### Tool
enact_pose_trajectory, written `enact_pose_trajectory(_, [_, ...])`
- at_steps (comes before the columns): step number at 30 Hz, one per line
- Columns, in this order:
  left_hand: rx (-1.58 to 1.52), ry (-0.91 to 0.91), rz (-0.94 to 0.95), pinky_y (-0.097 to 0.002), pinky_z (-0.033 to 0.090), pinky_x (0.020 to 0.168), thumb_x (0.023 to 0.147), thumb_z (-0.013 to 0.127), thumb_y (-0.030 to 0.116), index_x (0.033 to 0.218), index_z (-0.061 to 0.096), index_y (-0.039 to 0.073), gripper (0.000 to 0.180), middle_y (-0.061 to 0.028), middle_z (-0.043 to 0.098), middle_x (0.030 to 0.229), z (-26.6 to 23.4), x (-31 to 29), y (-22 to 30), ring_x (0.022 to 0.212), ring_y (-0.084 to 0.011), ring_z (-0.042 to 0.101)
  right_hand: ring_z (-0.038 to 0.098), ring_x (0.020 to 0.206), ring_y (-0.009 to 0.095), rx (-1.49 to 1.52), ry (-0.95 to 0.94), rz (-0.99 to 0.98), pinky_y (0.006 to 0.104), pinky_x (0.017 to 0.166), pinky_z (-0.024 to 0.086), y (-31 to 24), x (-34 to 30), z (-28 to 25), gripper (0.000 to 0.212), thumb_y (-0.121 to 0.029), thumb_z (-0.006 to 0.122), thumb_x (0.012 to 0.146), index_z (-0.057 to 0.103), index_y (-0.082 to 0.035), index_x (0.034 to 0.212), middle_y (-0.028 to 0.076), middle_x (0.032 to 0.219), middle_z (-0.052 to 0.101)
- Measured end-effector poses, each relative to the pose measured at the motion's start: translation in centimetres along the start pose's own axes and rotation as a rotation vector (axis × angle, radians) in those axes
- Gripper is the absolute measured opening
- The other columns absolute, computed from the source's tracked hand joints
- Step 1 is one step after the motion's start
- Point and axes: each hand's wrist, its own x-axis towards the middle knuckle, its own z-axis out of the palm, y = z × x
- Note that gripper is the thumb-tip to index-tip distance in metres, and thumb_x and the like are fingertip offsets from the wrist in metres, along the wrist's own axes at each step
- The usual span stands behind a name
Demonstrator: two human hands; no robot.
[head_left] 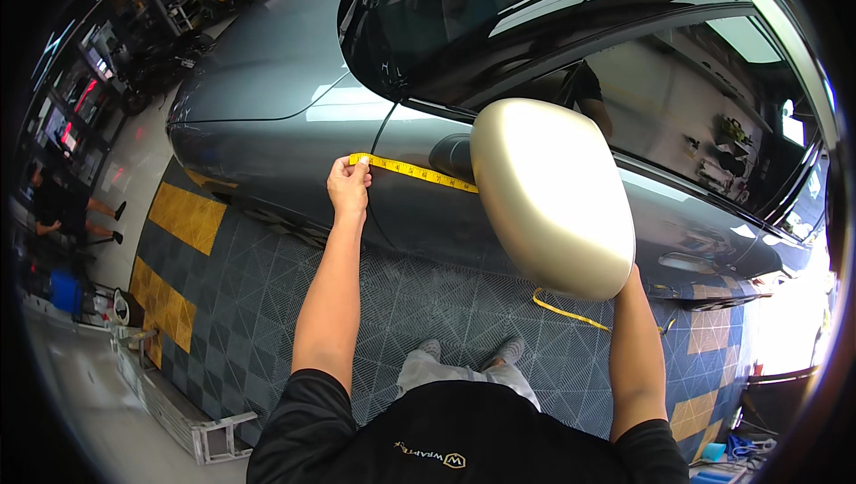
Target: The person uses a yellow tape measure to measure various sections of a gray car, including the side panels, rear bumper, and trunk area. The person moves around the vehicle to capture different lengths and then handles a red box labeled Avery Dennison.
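Note:
Pinched in the fingers of my left hand (349, 186) is the end of a yellow tape measure (419, 172). That end lies against the grey car's side (303, 147), close to the seam ahead of the front door. From there the tape runs right along the panel and passes behind the pale gold side mirror (553, 199). My right forearm (638, 350) reaches up behind the mirror, which hides the hand and its fingers. Below the mirror, a loose yellow strip (571, 313) of tape hangs in a curve.
Dark interlocking floor tiles (267, 297) with yellow patches lie beneath me. A folded ladder (169, 395) rests at lower left. Farther left, a person (71, 208) sits near a blue bin (66, 291). Assorted items (740, 450) lie at lower right.

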Motion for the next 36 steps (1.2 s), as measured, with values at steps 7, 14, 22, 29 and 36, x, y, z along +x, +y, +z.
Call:
enact_pose_trajectory(7, [-0.022, 0.019, 0.039, -0.0227, 0.049, 0.055, 0.090, 0.067, 0.012, 0.098, 0.060, 0.001, 0.015, -0.0031, 0.062, 0.074, -0.3, 1.0, -1.2, 0.060, -0.0076, 0.057, 0.066, 0.087, 0.039, -0.038, -0.024, 0.093, 0.0475, 0.076, 0.051, -1.3, -0.9, -0.2, 0.032, -0.031, 0.058, 0.087, 0.067, -0.003, 0.098, 0.022, 0.091, 0.069])
enact_pose_trajectory(14, [0.068, -0.038, 0.041, -0.0272, 0.051, 0.068, 0.092, 0.065, 0.020, 0.106, 0.060, -0.001, 0.025, -0.0090, 0.066, 0.088, -2.2, 1.7, -2.3, 0.075, -0.0160, 0.063, 0.066, 0.095, 0.036, -0.278, -0.123, 0.123, 0.0471, 0.084, 0.052, -2.9, -1.2, 0.3, 0.031, -0.030, 0.055, 0.088, 0.067, -0.007, 0.106, 0.017, 0.098, 0.069])
enact_pose_trajectory(22, [0.174, -0.059, 0.230, -0.0293, 0.044, 0.053, 0.089, 0.066, 0.024, 0.091, 0.060, 0.002, 0.023, -0.0069, 0.057, 0.070, -1.3, 4.3, -4.8, 0.059, -0.0147, 0.052, 0.067, 0.080, 0.038, -0.220, 0.127, -0.069, 0.0480, 0.076, 0.053, 2.3, 0.0, 2.1, 0.027, -0.030, 0.059, 0.084, 0.069, -0.005, 0.087, 0.018, 0.080, 0.069])
enact_pose_trajectory(29, [0.150, -0.015, 0.336, -0.0334, 0.038, 0.046, 0.080, 0.066, 0.014, 0.067, 0.057, 0.002, 0.020, -0.0094, 0.054, 0.056, 0.0, 1.3, -1.5, 0.048, -0.0178, 0.046, 0.067, 0.086, 0.034, -0.232, 0.098, -0.070, 0.0457, 0.081, 0.052, 1.7, 0.5, 2.6, 0.027, -0.030, 0.058, 0.085, 0.070, -0.006, 0.091, 0.015, 0.084, 0.070])
enact_pose_trajectory(36, [0.141, -0.043, 0.297, -0.0332, 0.039, 0.047, 0.081, 0.062, 0.007, 0.067, 0.055, 0.001, 0.017, -0.0093, 0.051, 0.056, 0.3, 1.0, -0.8, 0.048, -0.0186, 0.046, 0.068, 0.089, 0.034, -0.187, 0.094, -0.038, 0.0461, 0.082, 0.053, 1.1, 0.1, 2.1, 0.026, -0.024, 0.056, 0.083, 0.071, -0.005, 0.089, 0.017, 0.088, 0.070])
